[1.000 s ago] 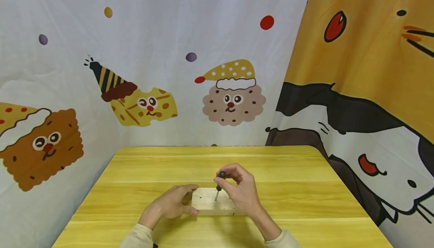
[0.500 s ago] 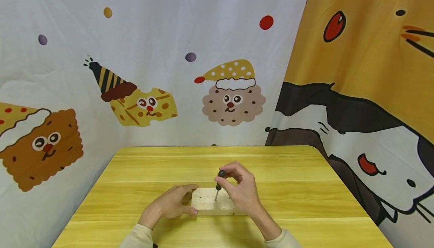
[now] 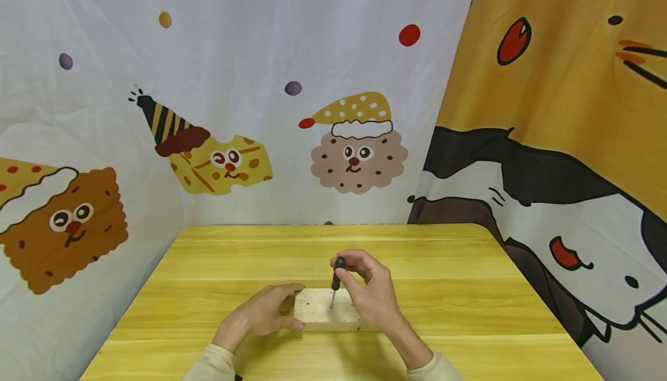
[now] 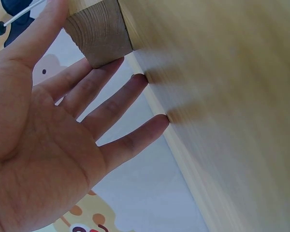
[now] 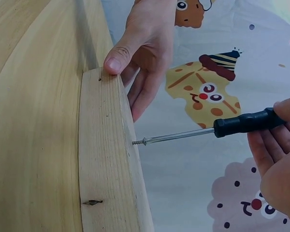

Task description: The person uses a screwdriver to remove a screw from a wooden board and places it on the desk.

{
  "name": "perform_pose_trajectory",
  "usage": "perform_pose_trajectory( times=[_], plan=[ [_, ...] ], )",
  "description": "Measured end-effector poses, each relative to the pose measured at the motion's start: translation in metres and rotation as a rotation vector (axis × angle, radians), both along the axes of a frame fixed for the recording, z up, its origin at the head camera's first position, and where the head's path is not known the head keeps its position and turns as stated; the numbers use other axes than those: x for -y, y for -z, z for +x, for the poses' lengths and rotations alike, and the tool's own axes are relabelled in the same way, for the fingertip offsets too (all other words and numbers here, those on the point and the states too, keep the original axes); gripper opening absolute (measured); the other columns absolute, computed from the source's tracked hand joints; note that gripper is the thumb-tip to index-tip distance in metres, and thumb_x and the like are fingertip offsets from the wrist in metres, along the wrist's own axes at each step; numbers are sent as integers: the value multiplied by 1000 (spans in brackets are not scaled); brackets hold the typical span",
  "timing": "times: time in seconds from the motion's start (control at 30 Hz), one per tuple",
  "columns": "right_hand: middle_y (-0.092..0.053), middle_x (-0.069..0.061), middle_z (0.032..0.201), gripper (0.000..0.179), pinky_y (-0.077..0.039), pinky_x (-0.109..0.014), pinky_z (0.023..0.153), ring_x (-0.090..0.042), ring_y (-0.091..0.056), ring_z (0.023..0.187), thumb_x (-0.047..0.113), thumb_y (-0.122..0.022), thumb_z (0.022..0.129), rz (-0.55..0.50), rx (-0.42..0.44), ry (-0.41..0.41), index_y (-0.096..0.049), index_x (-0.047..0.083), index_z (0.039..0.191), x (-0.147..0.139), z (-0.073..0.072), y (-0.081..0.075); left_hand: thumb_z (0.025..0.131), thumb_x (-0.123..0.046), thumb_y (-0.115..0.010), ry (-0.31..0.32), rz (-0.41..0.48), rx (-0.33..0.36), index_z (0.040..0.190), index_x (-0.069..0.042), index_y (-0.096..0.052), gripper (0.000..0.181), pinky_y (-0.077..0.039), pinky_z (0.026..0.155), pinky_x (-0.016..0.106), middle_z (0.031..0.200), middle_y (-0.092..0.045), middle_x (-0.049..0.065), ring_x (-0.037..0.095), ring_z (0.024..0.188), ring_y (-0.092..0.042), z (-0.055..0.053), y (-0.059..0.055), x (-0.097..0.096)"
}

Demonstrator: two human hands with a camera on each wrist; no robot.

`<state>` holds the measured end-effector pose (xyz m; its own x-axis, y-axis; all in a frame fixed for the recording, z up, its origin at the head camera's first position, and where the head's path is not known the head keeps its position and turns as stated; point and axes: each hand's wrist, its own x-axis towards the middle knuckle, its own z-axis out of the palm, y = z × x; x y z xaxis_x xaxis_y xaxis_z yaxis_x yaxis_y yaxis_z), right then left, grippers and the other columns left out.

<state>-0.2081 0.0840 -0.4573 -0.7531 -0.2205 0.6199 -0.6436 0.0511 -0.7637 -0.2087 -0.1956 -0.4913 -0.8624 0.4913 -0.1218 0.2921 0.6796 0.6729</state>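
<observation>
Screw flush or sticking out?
Sticking out: right wrist view shows the screw, head and threads, between block and screwdriver. Tip depth hidden.

Viewed from the head, forward and down across the surface, well back. Viewed close from each wrist, sharing wooden block and screwdriver.

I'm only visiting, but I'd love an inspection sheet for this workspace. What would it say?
Surface: yellow wood-grain table, a wooden block lying on it.
Job's things: the block; a screw standing out of it, some thread showing; a screwdriver, its tip at the screw's head.
Clutter: nothing seen.
Hands: left hand holds the block's left end between thumb and fingers; right hand grips the screwdriver's handle.
Cables: nothing seen.
Surroundings: cloth with cartoon prints behind the table.
</observation>
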Motion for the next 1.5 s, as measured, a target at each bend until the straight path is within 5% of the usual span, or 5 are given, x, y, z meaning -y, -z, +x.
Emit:
perform_pose_trajectory(
  times=[0.33, 0.63, 1.13, 1.37, 1.5],
  plan=[
    [-82, -21, 112, 23, -71, -31, 91, -15, -81, 98, 0, -84, 100, -19, 8, 30, -75, 4, 121, 1, 0, 2, 94, -45, -91, 6, 7, 1, 165, 0, -52, 93, -48, 126, 72, 165, -61, 25, 50, 155, -57, 0, 1, 1],
    [-74, -13, 110, 25, -72, -35, 96, -17, -81, 98, 1, -86, 99, -27, 31, 20, -75, 11, 119, 1, 0, -1, 94, -45, -91, 7, 4, -2, 166, -1, -52, 93, -48, 126, 72, 165, -62, 24, 49, 155, -58, 0, 1, 1],
    [-80, -19, 113, 28, -71, -28, 95, -14, -81, 101, -6, -80, 101, -17, -31, 15, -75, 3, 127, 0, -4, 2, 94, -44, -92, 2, -1, -3, 166, -2, -53, 92, -48, 126, 71, 165, -62, 24, 49, 154, -58, 1, -2, 0],
    [-82, -23, 117, 25, -69, -27, 99, -28, -82, 103, -4, -77, 104, -9, -8, 8, -72, -4, 128, -1, -2, 0, 94, -43, -92, 3, 1, -5, 166, -1, -52, 92, -47, 127, 72, 166, -61, 25, 49, 155, -57, 1, -1, 0],
    [-80, -27, 116, 25, -70, -28, 97, -24, -81, 102, -7, -76, 103, -22, -35, -3, -74, -2, 127, -1, -3, 2, 94, -42, -92, 1, 7, 4, 166, -1, -52, 92, -47, 127, 73, 166, -60, 25, 50, 156, -56, 2, -2, 0]
  ],
)
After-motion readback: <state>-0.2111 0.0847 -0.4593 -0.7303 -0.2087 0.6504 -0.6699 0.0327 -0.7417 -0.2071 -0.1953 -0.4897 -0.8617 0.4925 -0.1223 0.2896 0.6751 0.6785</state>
